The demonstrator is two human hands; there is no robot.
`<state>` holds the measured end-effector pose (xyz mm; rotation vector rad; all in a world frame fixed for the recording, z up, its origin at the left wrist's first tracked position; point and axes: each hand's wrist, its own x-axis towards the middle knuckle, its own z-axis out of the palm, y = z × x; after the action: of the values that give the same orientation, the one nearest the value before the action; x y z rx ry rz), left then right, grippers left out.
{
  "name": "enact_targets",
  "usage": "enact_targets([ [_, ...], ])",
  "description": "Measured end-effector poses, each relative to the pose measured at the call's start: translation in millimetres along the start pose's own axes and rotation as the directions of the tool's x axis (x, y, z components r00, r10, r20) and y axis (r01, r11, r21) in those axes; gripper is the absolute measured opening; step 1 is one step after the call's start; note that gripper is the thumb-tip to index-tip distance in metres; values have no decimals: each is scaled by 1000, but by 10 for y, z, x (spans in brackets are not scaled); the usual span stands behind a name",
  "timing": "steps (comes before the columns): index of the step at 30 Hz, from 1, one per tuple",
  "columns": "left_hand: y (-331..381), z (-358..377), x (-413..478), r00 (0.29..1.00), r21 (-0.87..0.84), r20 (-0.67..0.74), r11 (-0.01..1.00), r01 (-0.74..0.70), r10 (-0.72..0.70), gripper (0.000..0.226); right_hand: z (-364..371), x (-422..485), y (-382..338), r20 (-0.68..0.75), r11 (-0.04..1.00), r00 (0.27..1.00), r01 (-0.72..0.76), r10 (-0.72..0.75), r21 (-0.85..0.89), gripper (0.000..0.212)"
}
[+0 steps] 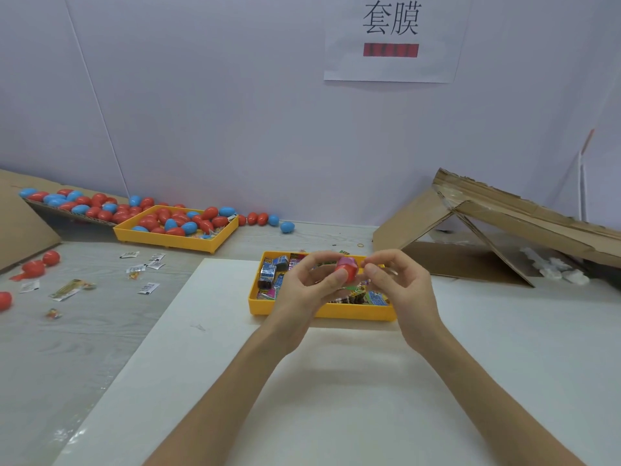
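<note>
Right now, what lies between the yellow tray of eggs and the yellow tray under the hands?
Nothing loose: the head view shows only bare grey table and the white board's corner between the egg tray and the near tray.

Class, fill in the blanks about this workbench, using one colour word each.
The left hand grips a ___ egg, the right hand pinching its film.
Beneath them sits a ___ tray of packets.
The far tray holds red and ___ eggs.
Missing words: red, yellow, blue.
</note>
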<state>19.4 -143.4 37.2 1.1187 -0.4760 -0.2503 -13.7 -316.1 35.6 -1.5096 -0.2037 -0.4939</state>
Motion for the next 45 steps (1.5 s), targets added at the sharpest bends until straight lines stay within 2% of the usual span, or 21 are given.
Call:
enact_targets([
  [2,-13,-4,6,1000,8,-29,1000,-8,8,42,13,-27,16,-4,980,991,134,-136,-146,9],
  [5,-45,-13,10,998,-5,-50,1000,-28,28,39,76,-72,42,61,939,969,246,-238,-239,18],
  [10,-42,-37,13,999,-30,-46,999,-12,11,45,116,-99,83,120,901,951,310,-287,-303,38],
  [13,-27,-49,7,1000,-14,-17,1000,7,-7,52,118,-103,91,126,840,921,388,-369,-380,37],
  [16,-30,-46,6,1000,0,-14,1000,10,-10,43,120,-108,102,124,762,881,459,-457,-456,35],
  [24,-41,-29,2,999,41,-39,999,-16,17,34,127,-113,102,145,658,822,535,-551,-529,26],
  [31,-44,-20,-9,998,37,-45,998,-46,48,34,132,-120,106,118,644,819,521,-561,-560,23],
  [34,-55,5,-18,998,45,-28,997,-58,59,36,136,-119,82,83,714,851,484,-518,-506,28],
  [36,-47,18,-26,999,14,-17,999,-30,30,34,139,-112,59,94,774,889,439,-449,-457,37],
  [38,-35,23,-24,1000,-3,-18,1000,9,-9,35,141,-108,69,124,771,899,426,-421,-473,44],
  [42,-57,33,-10,996,-13,13,996,93,-93,43,140,-99,90,99,767,907,401,-409,-501,36],
  [45,-61,34,-12,986,-87,60,983,159,-154,46,128,-89,86,89,793,916,384,-390,-473,32],
])
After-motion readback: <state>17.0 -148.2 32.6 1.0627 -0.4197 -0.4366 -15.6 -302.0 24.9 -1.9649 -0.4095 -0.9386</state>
